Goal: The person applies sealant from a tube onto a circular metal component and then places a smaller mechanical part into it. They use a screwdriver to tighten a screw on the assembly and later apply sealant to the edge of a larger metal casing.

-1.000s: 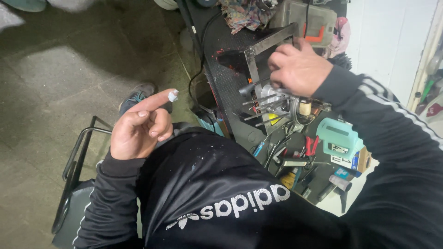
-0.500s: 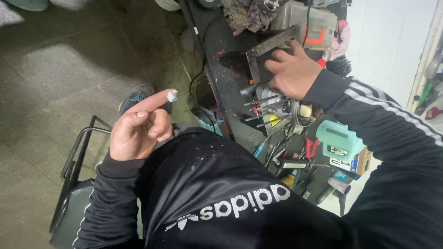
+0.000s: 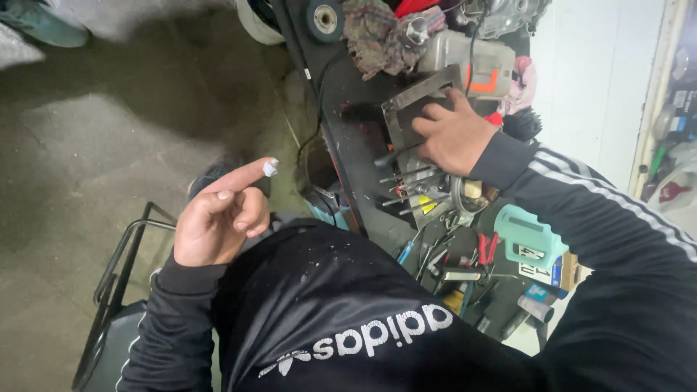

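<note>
Head view: our right hand (image 3: 454, 138) lies flat, fingers spread, on grey metal plate (image 3: 414, 109) on cluttered workbench (image 3: 356, 145). Left hand (image 3: 218, 221) well apart, loosely curled, forefinger extended, white dab, perhaps grease (image 3: 270, 168), at tip.

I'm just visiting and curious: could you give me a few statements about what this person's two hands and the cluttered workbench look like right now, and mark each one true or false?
1. The left hand has its index finger stretched out with a white dab on the tip. True.
2. The right hand rests on a flat grey metal plate on the black workbench. True.
3. The left hand grips a screwdriver. False: it holds no tool and is raised away from the bench.
4. A teal plastic container lies on the bench near the right sleeve. True.
5. The crumpled rag lies on the concrete floor. False: it sits on the bench, beyond the plate.
</note>
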